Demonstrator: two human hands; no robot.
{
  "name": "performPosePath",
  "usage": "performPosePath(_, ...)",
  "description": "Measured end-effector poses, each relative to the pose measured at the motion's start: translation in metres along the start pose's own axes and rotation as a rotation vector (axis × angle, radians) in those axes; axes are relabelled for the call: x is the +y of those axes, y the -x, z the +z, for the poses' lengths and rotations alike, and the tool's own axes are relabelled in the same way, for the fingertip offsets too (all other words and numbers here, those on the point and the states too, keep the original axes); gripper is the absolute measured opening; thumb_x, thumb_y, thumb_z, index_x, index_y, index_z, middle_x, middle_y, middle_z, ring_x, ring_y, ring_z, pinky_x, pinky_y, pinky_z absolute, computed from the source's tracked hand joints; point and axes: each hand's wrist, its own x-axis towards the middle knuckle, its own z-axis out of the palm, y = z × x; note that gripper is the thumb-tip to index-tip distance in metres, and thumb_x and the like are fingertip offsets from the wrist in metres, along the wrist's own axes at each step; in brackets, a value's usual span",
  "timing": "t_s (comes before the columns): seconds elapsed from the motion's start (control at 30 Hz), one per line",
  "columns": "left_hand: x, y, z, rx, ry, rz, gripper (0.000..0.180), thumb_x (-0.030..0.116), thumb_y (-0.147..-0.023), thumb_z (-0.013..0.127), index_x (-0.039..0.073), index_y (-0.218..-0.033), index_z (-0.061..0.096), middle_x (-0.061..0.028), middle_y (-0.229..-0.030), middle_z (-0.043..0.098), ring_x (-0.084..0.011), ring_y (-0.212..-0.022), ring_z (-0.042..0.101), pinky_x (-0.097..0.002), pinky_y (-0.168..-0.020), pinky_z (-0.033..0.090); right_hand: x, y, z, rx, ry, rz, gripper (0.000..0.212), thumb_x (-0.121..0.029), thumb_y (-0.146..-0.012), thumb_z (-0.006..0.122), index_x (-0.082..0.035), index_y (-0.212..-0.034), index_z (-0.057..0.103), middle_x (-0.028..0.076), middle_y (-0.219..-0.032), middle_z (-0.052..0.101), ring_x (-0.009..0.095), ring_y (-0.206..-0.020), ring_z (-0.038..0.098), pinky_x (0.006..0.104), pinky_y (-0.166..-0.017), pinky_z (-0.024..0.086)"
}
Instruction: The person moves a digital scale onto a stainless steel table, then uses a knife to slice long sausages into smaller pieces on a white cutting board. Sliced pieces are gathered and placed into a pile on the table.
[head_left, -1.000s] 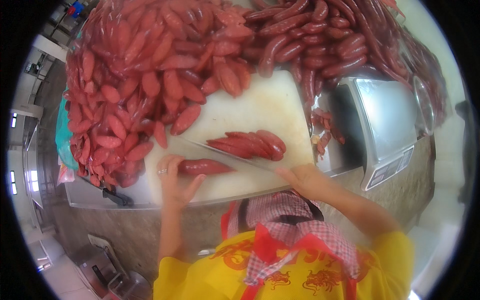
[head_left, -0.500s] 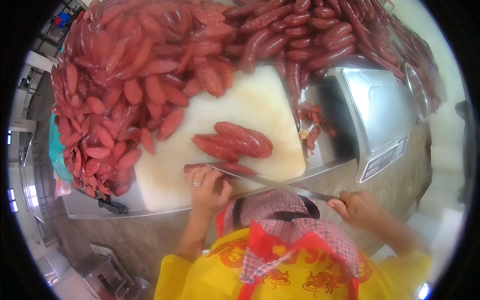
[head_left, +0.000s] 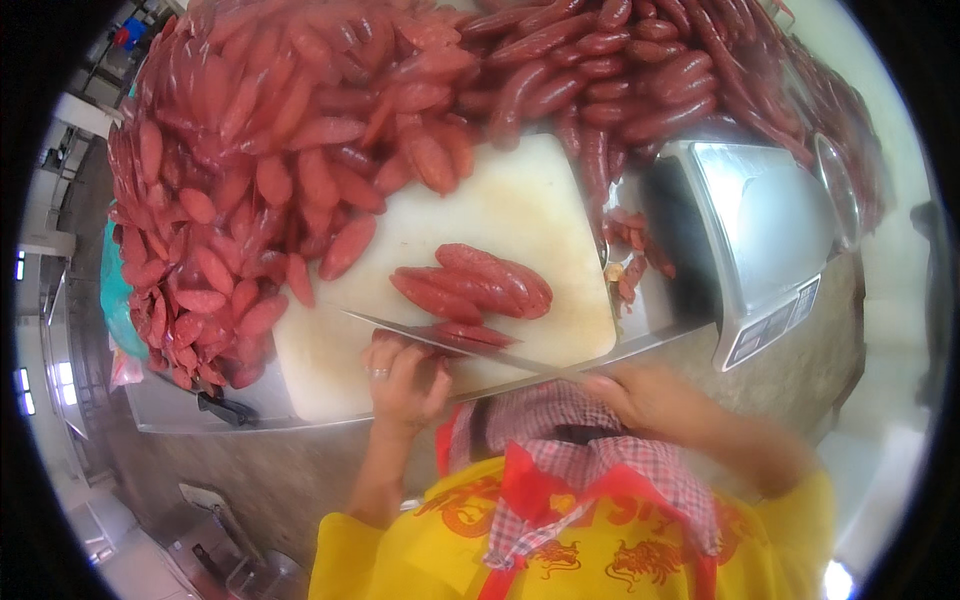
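Observation:
On the white cutting board (head_left: 510, 200), a dark red sausage (head_left: 468, 335) lies near the front edge. My left hand (head_left: 405, 382), with a ring on one finger, is curled over its left end and pins it down. Across the sausage runs the long blade of a knife (head_left: 500, 357), its tip pointing up and left past my left fingers. The knife's handle is hidden in my right hand (head_left: 645, 398), which is closed around it. Several slant-cut sausage pieces (head_left: 470, 280) lie close together just behind, at the middle of the board.
A big heap of cut sausage pieces (head_left: 230, 190) covers the left and back left. Whole sausages (head_left: 640, 80) are piled at the back right. A silver scale (head_left: 760, 220) stands at the right, with scraps (head_left: 628, 255) beside the board. A black-handled tool (head_left: 228, 409) rests at the front left.
My right hand has moved left and slightly up, sliding the knife leftward across the sausage so its tip now reaches beyond my left fingers. The left hand stays on the sausage.

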Motion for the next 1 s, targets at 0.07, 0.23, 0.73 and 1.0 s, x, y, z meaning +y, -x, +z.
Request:
performPosePath(0.07,-0.002,0.0,0.0,-0.019,0.011,-0.002,0.03,0.006,-0.062,0.073,0.008,-0.089,0.06,-0.0095,-0.091,0.055,-0.0306,-0.088,0.051,-0.0418,-0.081,0.042,0.007,0.037,-0.023,-0.228,0.101,0.229,0.065,-0.057,-0.095,0.039,0.002,-0.086,0.063,0.026,-0.074,0.064,0.045,-0.073,0.064,0.0492,-0.068,0.052)
performPosePath(0.23,-0.003,-0.002,0.0,-0.031,0.049,-0.008,0.028,0.006,-0.063,0.072,0.007,-0.088,0.059,-0.0091,-0.09,0.055,-0.0304,-0.087,0.051,-0.0415,-0.081,0.042,0.002,0.008,0.003,-0.229,0.152,0.257,0.068,-0.058,-0.095,0.038,0.003,-0.081,0.065,0.025,-0.07,0.064,0.044,-0.07,0.064,0.0495,-0.065,0.052)
performPosePath(0.73,-0.007,0.009,0.002,0.08,-0.018,-0.063,0.03,0.009,-0.062,0.068,0.004,-0.091,0.059,-0.0131,-0.096,0.057,-0.034,-0.09,0.053,-0.0428,-0.083,0.043,0.006,0.051,-0.018,-0.34,0.142,0.277,0.067,-0.058,-0.096,0.035,0.002,-0.089,0.063,0.026,-0.079,0.065,0.044,-0.072,0.065,0.0506,-0.066,0.052)
performPosePath(1.0,-0.005,0.006,0.003,0.077,-0.009,-0.061,0.027,0.004,-0.063,0.07,0.005,-0.088,0.059,-0.0117,-0.091,0.057,-0.0321,-0.087,0.054,-0.0421,-0.082,0.043,-0.018,-0.051,0.057,-0.098,0.121,-0.091,0.07,-0.056,-0.096,0.036,0.001,-0.07,0.066,0.024,-0.069,0.064,0.046,-0.072,0.063,0.0519,-0.068,0.051)
